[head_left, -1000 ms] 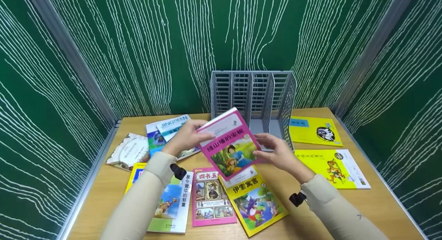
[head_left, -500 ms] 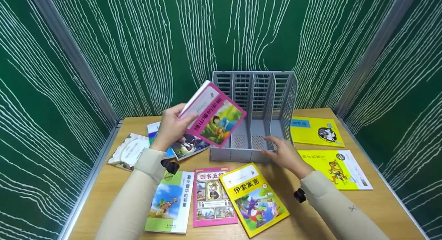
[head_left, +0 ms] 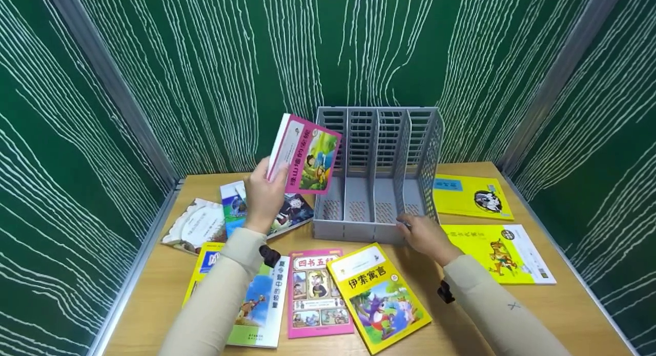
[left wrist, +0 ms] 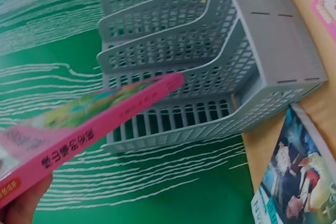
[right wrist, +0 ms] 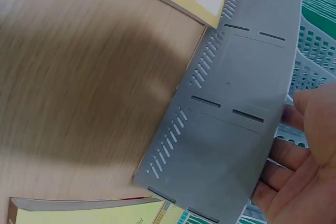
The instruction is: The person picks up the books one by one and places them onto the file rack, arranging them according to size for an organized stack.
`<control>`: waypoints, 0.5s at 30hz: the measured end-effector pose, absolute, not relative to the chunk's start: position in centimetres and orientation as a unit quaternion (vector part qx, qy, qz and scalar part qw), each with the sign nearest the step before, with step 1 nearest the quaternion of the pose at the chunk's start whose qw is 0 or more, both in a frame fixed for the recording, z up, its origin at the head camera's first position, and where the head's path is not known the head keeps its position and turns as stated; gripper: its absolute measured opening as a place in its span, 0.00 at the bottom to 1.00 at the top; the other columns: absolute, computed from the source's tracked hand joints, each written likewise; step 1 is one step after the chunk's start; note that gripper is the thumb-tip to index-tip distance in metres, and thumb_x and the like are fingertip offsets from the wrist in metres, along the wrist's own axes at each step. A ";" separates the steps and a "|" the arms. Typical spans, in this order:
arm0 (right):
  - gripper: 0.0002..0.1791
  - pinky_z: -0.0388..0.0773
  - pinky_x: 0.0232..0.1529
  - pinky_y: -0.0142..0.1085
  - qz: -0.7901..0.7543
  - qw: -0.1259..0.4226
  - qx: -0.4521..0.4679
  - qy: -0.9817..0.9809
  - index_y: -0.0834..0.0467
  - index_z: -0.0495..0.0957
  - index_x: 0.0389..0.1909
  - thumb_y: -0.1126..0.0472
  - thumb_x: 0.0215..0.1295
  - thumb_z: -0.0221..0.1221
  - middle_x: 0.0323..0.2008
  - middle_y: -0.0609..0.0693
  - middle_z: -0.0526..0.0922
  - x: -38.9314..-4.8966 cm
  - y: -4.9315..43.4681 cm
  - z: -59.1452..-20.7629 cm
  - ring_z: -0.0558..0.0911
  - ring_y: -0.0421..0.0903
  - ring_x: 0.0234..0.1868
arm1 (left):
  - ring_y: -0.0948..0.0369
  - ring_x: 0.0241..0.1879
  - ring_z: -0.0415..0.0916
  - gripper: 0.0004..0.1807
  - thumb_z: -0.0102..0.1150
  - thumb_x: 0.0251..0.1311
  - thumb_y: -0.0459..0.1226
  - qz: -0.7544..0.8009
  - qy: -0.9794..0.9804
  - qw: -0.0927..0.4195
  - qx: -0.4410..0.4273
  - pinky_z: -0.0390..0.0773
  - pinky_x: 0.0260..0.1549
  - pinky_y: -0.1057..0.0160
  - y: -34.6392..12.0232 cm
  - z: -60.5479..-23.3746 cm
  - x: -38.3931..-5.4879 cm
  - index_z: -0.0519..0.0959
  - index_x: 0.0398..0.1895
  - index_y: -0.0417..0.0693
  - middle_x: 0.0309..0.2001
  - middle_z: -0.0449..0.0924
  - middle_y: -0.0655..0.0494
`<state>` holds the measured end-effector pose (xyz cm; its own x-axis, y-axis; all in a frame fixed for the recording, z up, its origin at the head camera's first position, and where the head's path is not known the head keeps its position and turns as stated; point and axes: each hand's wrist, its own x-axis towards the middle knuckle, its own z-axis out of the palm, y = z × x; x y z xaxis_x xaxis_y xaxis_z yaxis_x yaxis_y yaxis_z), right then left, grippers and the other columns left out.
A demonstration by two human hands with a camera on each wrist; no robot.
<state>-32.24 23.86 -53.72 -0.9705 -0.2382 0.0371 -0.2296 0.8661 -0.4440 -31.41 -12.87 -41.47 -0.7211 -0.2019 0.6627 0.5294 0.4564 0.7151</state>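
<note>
The head view looks forward-down; wrist views (closer) share the rack (head_left: 359, 232).

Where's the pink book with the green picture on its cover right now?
In the head view, left of center: the left hand holds the pink book up, overlapping the gray rack's left end in the picture.

You are holding a pink book (head_left: 312, 159) that is looking smooth, papery and faintly glossy; you are wearing matt cloth sleeves (head_left: 492, 299). The rack (right wrist: 231, 82) is showing smooth, dull plastic, the table (right wrist: 79, 103) is displaying wood grain, and the corner posts (head_left: 556, 79) are looking like metal.
</note>
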 end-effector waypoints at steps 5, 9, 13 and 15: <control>0.14 0.86 0.42 0.49 -0.208 0.002 -0.132 0.969 0.64 0.86 0.49 0.58 0.84 0.57 0.34 0.56 0.88 -32.5 23.8 -54.0 0.81 0.52 0.33 | 0.41 0.39 0.93 0.12 0.63 0.75 0.33 -0.488 -0.781 0.379 -0.089 0.93 0.33 0.49 -11.7 -42.6 -31.8 0.84 0.53 0.32 0.47 0.91 0.33; 0.13 0.80 0.37 0.44 -0.209 0.006 -0.125 0.970 0.63 0.87 0.46 0.59 0.84 0.58 0.30 0.52 0.84 -32.7 23.7 -54.0 0.77 0.48 0.30 | 0.42 0.34 0.92 0.12 0.61 0.76 0.33 -0.464 -0.794 0.385 -0.078 0.91 0.27 0.48 -10.9 -43.7 -32.4 0.83 0.53 0.32 0.44 0.91 0.32; 0.14 0.82 0.40 0.45 -0.210 0.013 -0.111 0.971 0.64 0.87 0.52 0.58 0.84 0.58 0.35 0.54 0.88 -32.7 23.6 -53.9 0.78 0.49 0.33 | 0.44 0.30 0.90 0.11 0.60 0.76 0.33 -0.446 -0.807 0.381 -0.068 0.89 0.25 0.48 -10.1 -45.0 -33.3 0.83 0.52 0.32 0.42 0.91 0.32; 0.15 0.82 0.39 0.44 -0.209 0.019 -0.107 0.972 0.64 0.87 0.53 0.57 0.84 0.58 0.34 0.54 0.88 -32.7 23.6 -53.9 0.79 0.49 0.33 | 0.45 0.27 0.89 0.10 0.59 0.77 0.33 -0.439 -0.814 0.375 -0.063 0.87 0.22 0.48 -9.7 -45.6 -33.6 0.83 0.51 0.32 0.40 0.91 0.33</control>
